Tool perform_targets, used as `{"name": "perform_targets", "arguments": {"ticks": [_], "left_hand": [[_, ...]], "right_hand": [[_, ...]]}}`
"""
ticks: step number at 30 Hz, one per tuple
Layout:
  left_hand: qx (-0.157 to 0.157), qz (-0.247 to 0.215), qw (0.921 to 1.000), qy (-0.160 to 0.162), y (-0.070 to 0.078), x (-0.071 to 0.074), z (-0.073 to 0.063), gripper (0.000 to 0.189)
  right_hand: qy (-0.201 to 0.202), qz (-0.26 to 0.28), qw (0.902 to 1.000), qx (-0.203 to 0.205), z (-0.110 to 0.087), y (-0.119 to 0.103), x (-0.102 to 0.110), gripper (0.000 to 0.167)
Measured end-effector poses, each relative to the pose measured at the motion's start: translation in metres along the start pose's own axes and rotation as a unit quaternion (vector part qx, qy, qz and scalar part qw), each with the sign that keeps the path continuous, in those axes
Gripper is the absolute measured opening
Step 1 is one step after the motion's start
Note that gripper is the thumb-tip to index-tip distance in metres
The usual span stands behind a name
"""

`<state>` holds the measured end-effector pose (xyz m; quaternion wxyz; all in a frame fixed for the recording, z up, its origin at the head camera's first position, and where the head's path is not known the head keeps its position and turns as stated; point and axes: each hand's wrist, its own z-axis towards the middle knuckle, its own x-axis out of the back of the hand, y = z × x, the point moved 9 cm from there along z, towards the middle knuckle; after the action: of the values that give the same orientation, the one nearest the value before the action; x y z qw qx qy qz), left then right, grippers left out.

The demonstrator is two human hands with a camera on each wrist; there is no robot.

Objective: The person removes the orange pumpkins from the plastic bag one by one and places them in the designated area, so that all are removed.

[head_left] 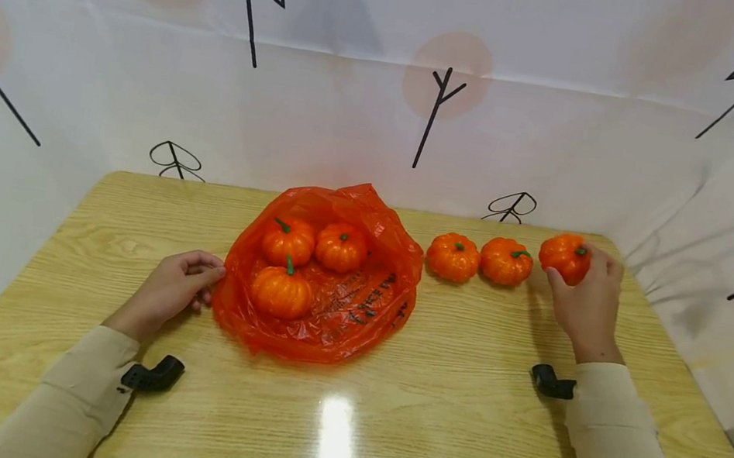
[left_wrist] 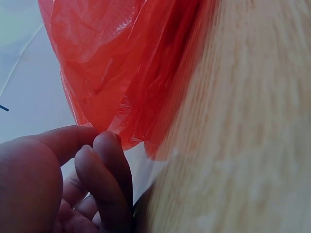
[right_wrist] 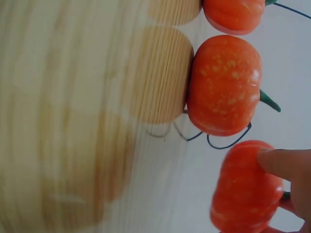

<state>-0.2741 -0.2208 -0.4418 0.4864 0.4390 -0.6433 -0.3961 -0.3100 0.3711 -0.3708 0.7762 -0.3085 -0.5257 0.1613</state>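
A red plastic bag (head_left: 352, 336) lies spread with its mouth up on the table, and three small orange toy pumpkins (head_left: 281, 293) sit inside it. At its left edge, the thumb and a finger of my left hand (head_left: 179, 285) pinch the rim; the left wrist view shows the fingertips meeting at the red plastic (left_wrist: 107, 82). My right hand (head_left: 589, 303) grips another orange pumpkin (head_left: 563, 257) with a green stem, held above the table at the far right. Two more pumpkins, one near the bag (head_left: 453, 257) and one beside it (head_left: 506, 263), rest on the table.
The wooden table (head_left: 438, 427) runs back to a white patterned cloth (head_left: 354, 118) behind and at the sides. Black devices are strapped at both wrists, the left one (head_left: 152, 373) and the right one (head_left: 553, 382).
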Motion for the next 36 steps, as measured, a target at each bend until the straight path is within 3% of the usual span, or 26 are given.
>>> {"name": "perform_targets", "arguments": {"ticks": [7,13,30,36], "left_hand": [[0.002,0.002,1.0000,0.002,0.000,0.000,0.000,0.035],[0.000,0.004,1.0000,0.001,0.000,0.000,0.000,0.034],[0.005,-0.003,1.0000,0.005,0.000,0.000,0.000,0.033],[0.004,-0.003,1.0000,0.005,-0.001,0.000,0.000,0.033]], "right_hand": [[-0.074,-0.022,0.9969,-0.013,0.002,0.012,-0.009,0.073],[-0.112,-0.041,0.9927,-0.012,0.001,0.015,-0.016,0.073],[-0.132,-0.059,0.9894,-0.005,0.000,0.015,-0.022,0.069],[-0.142,-0.057,0.9881,-0.020,0.000,0.018,-0.023,0.075]]}}
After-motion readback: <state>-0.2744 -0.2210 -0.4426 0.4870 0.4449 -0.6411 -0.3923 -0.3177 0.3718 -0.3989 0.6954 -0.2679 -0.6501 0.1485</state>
